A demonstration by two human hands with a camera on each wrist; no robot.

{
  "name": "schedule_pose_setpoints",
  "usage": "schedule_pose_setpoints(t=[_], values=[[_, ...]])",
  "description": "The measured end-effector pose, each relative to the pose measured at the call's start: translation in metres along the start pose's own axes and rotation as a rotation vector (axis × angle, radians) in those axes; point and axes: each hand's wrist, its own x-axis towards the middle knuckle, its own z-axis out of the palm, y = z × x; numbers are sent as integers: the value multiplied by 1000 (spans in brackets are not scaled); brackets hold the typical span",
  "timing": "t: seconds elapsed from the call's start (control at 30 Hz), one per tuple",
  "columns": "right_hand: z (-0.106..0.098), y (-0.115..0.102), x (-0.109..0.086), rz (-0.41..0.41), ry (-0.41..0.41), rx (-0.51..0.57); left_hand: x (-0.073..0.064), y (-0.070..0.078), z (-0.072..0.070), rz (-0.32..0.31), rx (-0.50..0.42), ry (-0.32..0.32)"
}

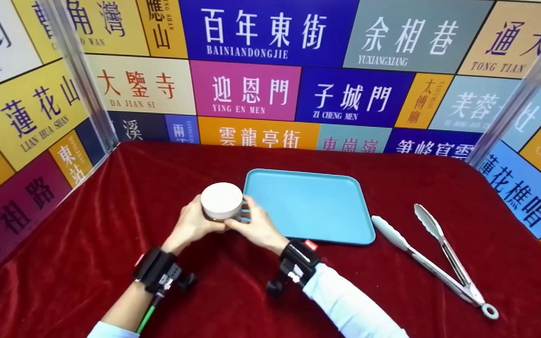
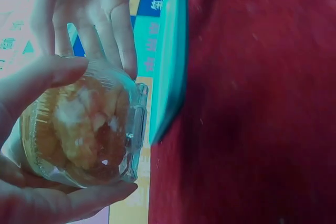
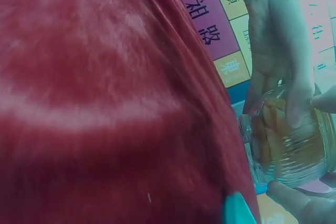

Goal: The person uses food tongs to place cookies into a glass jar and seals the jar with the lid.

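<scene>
A clear ribbed jar with a white lid [image 1: 222, 199] is held upright between both hands, above the red cloth and by the tray's left edge. Orange-brown pieces fill the jar [image 2: 94, 129], as the left wrist view shows through its wall. My left hand [image 1: 194, 223] grips the jar's left side, thumb in front. From the right, my right hand [image 1: 258, 225] holds it with the thumb at the front and fingers round toward the lid. Part of the jar [image 3: 286, 140] is covered by fingers in the right wrist view.
A blue tray [image 1: 308, 206] lies just right of the jar on the red cloth [image 1: 158, 173]. Metal tongs [image 1: 439, 263] lie spread apart further right. Panels with coloured signs [image 1: 247, 89] stand behind and at both sides.
</scene>
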Motion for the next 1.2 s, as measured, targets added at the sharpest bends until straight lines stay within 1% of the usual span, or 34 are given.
schedule_pose_setpoints(t=[0.2, 0.33, 0.4, 0.47, 0.53, 0.67, 0.8, 0.9, 0.97, 1.0, 1.07, 1.13, 1.17, 1.2], values=[[14, 2, 5, 26, -16, -62, -3, -10, -2, -34, -28, 15], [20, 4, 7, 36, -48, -50, -4, -16, -1, -57, -35, 19], [22, 5, 7, 36, -64, -28, -4, -18, 0, -80, -43, 19], [23, 6, 8, 36, -77, -31, -4, -19, 0, -107, -48, 17], [24, 6, 8, 37, -86, -51, -4, -19, 0, -130, -55, 12], [24, 6, 9, 26, -77, -127, -1, -20, -1, -143, -70, -13], [25, 8, 9, 11, -71, -187, -2, -23, -3, -153, -121, -46], [26, 11, 9, 14, -84, -184, -2, -25, -4, -141, -143, -72], [25, 11, 10, 24, -95, -153, 0, -23, -7, -119, -140, -111], [24, 11, 10, 32, -101, -137, 2, -21, -9, -102, -127, -142], [18, 12, 10, 60, -115, -99, 5, -15, -16, -65, -71, -211], [8, 13, 8, 73, -121, -68, 8, -6, -24, -50, -18, -271], [2, 14, 8, 69, -113, -66, 10, 0, -27, -41, 11, -278], [-5, 15, 7, 64, -102, -65, 11, 6, -28, -23, 38, -260]])
